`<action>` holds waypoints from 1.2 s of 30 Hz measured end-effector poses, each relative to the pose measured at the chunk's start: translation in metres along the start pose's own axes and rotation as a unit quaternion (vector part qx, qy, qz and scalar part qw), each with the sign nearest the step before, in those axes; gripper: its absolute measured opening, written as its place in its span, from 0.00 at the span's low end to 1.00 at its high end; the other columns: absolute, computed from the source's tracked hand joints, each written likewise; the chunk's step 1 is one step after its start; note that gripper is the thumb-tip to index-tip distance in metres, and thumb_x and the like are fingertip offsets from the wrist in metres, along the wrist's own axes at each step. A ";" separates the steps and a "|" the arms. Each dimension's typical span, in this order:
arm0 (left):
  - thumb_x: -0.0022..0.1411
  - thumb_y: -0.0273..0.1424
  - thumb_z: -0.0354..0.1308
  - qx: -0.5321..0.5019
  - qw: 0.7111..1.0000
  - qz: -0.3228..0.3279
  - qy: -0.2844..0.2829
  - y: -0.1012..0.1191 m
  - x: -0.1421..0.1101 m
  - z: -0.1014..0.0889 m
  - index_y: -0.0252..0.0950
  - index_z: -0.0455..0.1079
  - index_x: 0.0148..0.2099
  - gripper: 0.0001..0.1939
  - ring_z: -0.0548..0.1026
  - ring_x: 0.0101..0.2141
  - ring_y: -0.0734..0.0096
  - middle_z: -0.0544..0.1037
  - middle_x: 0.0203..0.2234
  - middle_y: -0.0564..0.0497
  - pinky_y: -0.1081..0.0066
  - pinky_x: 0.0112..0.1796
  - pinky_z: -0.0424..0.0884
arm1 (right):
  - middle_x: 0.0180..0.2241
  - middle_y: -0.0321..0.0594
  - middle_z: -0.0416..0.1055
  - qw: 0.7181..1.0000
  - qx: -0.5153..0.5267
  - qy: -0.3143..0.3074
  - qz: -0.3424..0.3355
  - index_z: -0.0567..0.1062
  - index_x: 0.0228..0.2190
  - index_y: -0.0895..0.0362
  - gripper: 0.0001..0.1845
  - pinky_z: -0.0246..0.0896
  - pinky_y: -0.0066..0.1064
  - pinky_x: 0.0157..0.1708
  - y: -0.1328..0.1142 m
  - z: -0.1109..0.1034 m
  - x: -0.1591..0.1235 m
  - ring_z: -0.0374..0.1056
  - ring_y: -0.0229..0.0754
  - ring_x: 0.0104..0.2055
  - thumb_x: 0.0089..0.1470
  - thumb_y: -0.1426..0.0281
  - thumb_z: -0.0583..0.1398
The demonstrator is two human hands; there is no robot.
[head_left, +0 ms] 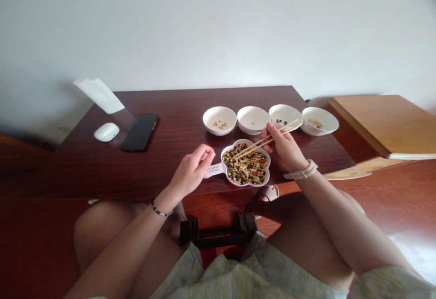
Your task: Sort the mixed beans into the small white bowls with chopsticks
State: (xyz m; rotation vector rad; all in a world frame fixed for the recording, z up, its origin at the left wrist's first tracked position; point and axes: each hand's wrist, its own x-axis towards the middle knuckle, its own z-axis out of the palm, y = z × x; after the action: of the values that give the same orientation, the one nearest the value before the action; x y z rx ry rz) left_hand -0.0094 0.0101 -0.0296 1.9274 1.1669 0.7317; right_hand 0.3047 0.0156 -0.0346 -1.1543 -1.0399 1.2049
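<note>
My right hand (pixel 284 147) grips a pair of wooden chopsticks (pixel 260 143). Their tips reach into a flower-shaped white dish (pixel 269 172) full of mixed beans (pixel 247 167): yellow, black and green ones, with some pale and reddish pieces. The dish's short labelled handle (pixel 215 170) points left. Beside that handle is my left hand (pixel 192 167), fingers curled together; what they hold, if anything, is hidden. Behind the dish stands a row of white bowls: one with yellowish beans (pixel 220 124), one with a tiny dark speck (pixel 253 121), one with black beans (pixel 281 122), one with pale pieces (pixel 315 123).
On the dark wooden table (pixel 170 108) a black phone (pixel 140 132) and a white rounded case (pixel 106 132) lie at left, near a white folded paper-like object (pixel 99 95). A lighter wooden cabinet (pixel 384 120) adjoins on the right. The wall (pixel 204 31) rises behind.
</note>
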 end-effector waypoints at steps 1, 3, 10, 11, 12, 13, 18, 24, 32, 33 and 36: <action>0.82 0.45 0.49 0.001 1.000 0.000 -0.001 0.000 0.000 0.000 0.39 0.72 0.50 0.17 0.67 0.26 0.73 0.70 0.26 0.57 0.72 0.30 0.61 | 0.22 0.34 0.65 1.000 0.001 0.002 -0.002 0.75 0.31 0.54 0.26 0.54 0.26 0.22 0.000 0.000 0.000 0.60 0.34 0.22 0.68 0.46 0.65; 0.82 0.45 0.49 0.004 1.000 0.001 -0.002 -0.001 0.000 0.000 0.39 0.72 0.50 0.18 0.67 0.26 0.73 0.70 0.27 0.57 0.72 0.30 0.61 | 0.22 0.35 0.66 1.000 0.006 0.006 -0.007 0.75 0.30 0.54 0.25 0.55 0.26 0.22 0.001 -0.001 0.001 0.60 0.33 0.23 0.67 0.46 0.65; 0.82 0.45 0.49 0.003 1.000 0.006 -0.003 -0.004 0.000 0.001 0.39 0.72 0.50 0.17 0.68 0.26 0.73 0.71 0.27 0.57 0.72 0.30 0.61 | 0.22 0.34 0.65 1.000 0.016 0.016 -0.021 0.74 0.29 0.55 0.27 0.52 0.26 0.21 -0.002 0.001 0.001 0.59 0.32 0.22 0.65 0.45 0.67; 0.82 0.45 0.49 0.003 1.000 0.005 -0.003 -0.004 0.000 0.001 0.39 0.72 0.50 0.17 0.68 0.26 0.73 0.71 0.27 0.57 0.72 0.30 0.61 | 0.22 0.33 0.64 0.999 0.020 0.017 -0.023 0.74 0.29 0.55 0.27 0.51 0.25 0.20 -0.004 0.001 0.001 0.58 0.32 0.22 0.65 0.45 0.67; 0.82 0.45 0.49 0.004 1.000 0.004 -0.003 -0.004 0.000 0.001 0.39 0.72 0.50 0.17 0.68 0.26 0.74 0.72 0.27 0.57 0.72 0.31 0.61 | 0.22 0.33 0.63 0.999 0.023 0.018 -0.027 0.74 0.29 0.55 0.27 0.51 0.25 0.20 -0.005 0.002 0.001 0.58 0.32 0.22 0.65 0.45 0.67; 0.82 0.45 0.50 0.004 1.000 0.003 -0.003 -0.004 0.000 0.001 0.39 0.72 0.50 0.17 0.68 0.26 0.74 0.72 0.28 0.57 0.72 0.31 0.61 | 0.22 0.33 0.63 0.999 0.027 0.023 -0.032 0.74 0.29 0.55 0.28 0.51 0.25 0.20 -0.006 0.002 0.002 0.58 0.32 0.22 0.64 0.45 0.67; 0.82 0.46 0.49 0.001 1.000 -0.002 -0.001 -0.003 0.000 0.001 0.39 0.72 0.50 0.18 0.67 0.26 0.74 0.71 0.27 0.57 0.72 0.30 0.61 | 0.25 0.33 0.63 0.995 0.059 0.052 -0.064 0.73 0.29 0.56 0.29 0.51 0.24 0.19 -0.015 0.005 0.009 0.59 0.30 0.22 0.62 0.44 0.70; 0.82 0.46 0.49 -0.001 1.000 0.003 -0.007 -0.003 0.000 0.001 0.39 0.71 0.50 0.17 0.65 0.26 0.74 0.67 0.25 0.59 0.71 0.30 0.59 | 0.26 0.34 0.65 0.991 0.068 0.074 -0.090 0.73 0.29 0.55 0.28 0.50 0.24 0.17 -0.025 0.010 0.025 0.59 0.30 0.22 0.59 0.45 0.71; 0.83 0.45 0.49 0.007 1.000 -0.002 -0.008 -0.003 0.000 0.000 0.39 0.71 0.50 0.17 0.66 0.26 0.74 0.68 0.26 0.59 0.71 0.31 0.59 | 0.26 0.34 0.64 0.990 0.044 0.073 -0.110 0.71 0.29 0.54 0.28 0.49 0.25 0.16 -0.032 0.008 0.042 0.58 0.30 0.21 0.61 0.45 0.69; 0.83 0.45 0.49 0.007 1.000 -0.001 -0.008 -0.003 0.000 0.000 0.39 0.71 0.50 0.17 0.66 0.26 0.74 0.68 0.26 0.59 0.71 0.31 0.59 | 0.26 0.34 0.64 0.991 0.041 0.066 -0.106 0.71 0.28 0.55 0.28 0.49 0.25 0.16 -0.033 0.006 0.041 0.58 0.30 0.21 0.61 0.45 0.69; 0.83 0.45 0.49 0.008 1.000 0.006 -0.008 -0.004 0.000 0.000 0.39 0.71 0.49 0.17 0.66 0.26 0.74 0.69 0.26 0.58 0.70 0.31 0.59 | 0.23 0.34 0.64 0.994 0.005 0.046 -0.099 0.72 0.27 0.55 0.28 0.47 0.25 0.16 -0.036 -0.001 0.036 0.57 0.30 0.19 0.63 0.46 0.69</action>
State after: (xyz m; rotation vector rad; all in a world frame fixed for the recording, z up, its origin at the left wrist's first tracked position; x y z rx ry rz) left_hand -0.0115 0.0110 -0.0326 1.9525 1.1557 0.7134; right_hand 0.3144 0.0512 0.0009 -1.0621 -1.0509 0.9907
